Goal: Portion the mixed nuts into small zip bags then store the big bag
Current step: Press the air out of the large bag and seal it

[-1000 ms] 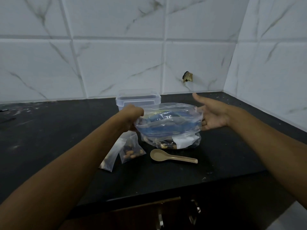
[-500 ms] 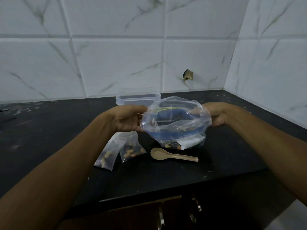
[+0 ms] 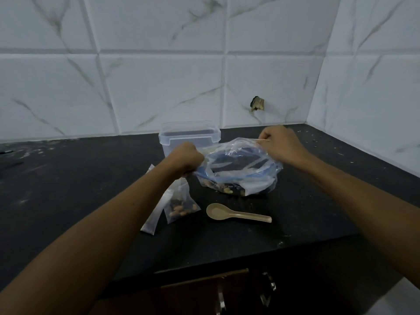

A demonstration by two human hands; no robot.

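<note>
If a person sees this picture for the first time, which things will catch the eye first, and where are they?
First, the big clear plastic bag of mixed nuts at the centre of the black countertop, gripped at its mouth by the left hand and the right hand. Next, the beige plastic spoon lying just in front, and the small filled zip bags on its left.

— Any writing you can make out?

— Only on the big bag [image 3: 238,169]. A dark label low on its front carries a short line of pale print.

— Can you read it?

— No. The letters are too small and blurred; I couldn't say what a single word is, nor whether there is a number among them.

— Any print elsewhere?

— None that I can read. That blurred line is the only lettering in view.
</note>
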